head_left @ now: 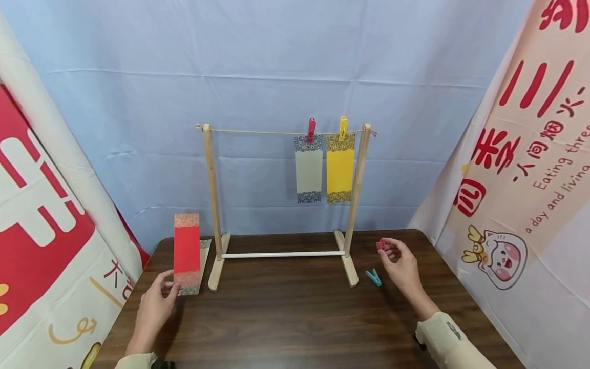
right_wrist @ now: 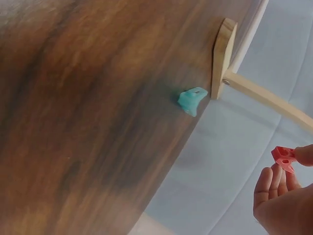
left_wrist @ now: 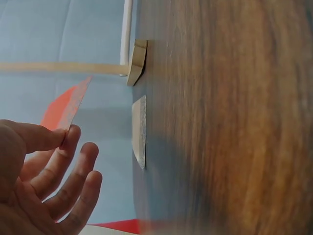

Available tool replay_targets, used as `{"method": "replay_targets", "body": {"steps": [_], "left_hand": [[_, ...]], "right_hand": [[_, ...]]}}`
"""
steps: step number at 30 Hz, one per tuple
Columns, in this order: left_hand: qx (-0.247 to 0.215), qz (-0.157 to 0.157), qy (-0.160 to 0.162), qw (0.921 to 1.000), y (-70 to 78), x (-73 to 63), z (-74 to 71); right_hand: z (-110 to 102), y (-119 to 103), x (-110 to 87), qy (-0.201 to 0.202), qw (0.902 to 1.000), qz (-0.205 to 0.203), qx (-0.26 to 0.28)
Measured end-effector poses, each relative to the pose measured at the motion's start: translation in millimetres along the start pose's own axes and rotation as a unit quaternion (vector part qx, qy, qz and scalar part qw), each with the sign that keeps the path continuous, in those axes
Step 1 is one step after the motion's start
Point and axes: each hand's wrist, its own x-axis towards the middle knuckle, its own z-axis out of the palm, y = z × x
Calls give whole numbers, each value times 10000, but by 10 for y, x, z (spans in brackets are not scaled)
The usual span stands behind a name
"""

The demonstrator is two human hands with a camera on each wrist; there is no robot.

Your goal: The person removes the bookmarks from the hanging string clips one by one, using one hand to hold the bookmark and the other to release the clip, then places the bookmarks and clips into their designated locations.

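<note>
Red card (head_left: pixel 186 248): at eight o'clock from the middle of the wooden rack (head_left: pixel 212 189) in the head view, raised above the tabletop (head_left: pixel 276 318), its lower end in the left grip.
Red clothespin (head_left: pixel 380 244): between three and four o'clock from the rack's middle, off the tabletop, in the right grip.
Left hand (head_left: pixel 154 302): wrist toward half past seven, fingers angled toward one o'clock.
Left grip: narrow, thumb and forefinger pinching the card's edge; the other fingers spaced loosely apart.
Right hand (head_left: pixel 403 266): wrist toward four o'clock, fingers angled toward eleven.
Right grip: narrow, holding the clothespin with the thumb on one side and bent fingertips on the other.
Teal clothespin (head_left: pixel 374 277): on the tabletop at four o'clock, between the rack's foot and the right hand.
Left wrist view: shows a gap between the red card and the pale card (left_wrist: pixel 139 132) lying on the tabletop; from the head the two overlap.
Right wrist view: shows the holes in the held clothespin's side, too small to make out from the head.
Head view alone: string (head_left: pixel 258 132) carrying a grey card (head_left: pixel 309 171) at one o'clock under another red clothespin (head_left: pixel 311 129), and a yellow card (head_left: pixel 340 171) at two o'clock under a yellow clothespin (head_left: pixel 343 128).
</note>
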Motion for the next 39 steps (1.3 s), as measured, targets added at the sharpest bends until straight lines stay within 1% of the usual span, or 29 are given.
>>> {"method": "replay_targets", "body": {"steps": [4,10,16,20,28,32,36,39], "left_hand": [[48,-143,-151,9998,-21,14,-17],[93,-159,-331,9993,-77,51,-29],[113,-195,-512,9984,-136,73,-18],[93,-191,-542,9983,-167,81,-4],[127,-171,-655,9976,-168,94,20],[136,-213,-687,9973,-179,96,7],[173,-229,-739,9968,-201,98,-6],[205,-223,-794,9964,-215,101,-9]], "right_hand": [[-10,54,-9,-156,9997,80,-190],[-2,126,-23,-346,9983,201,-428],[0,169,-38,-437,9974,260,-512],[-12,210,-42,-569,9964,283,-568],[-67,277,-39,-888,9902,452,-983],[-73,305,-41,-1176,9849,554,-1142],[-73,342,-59,-1444,9790,752,-1229],[-65,363,-73,-1528,9769,839,-1239]]}}
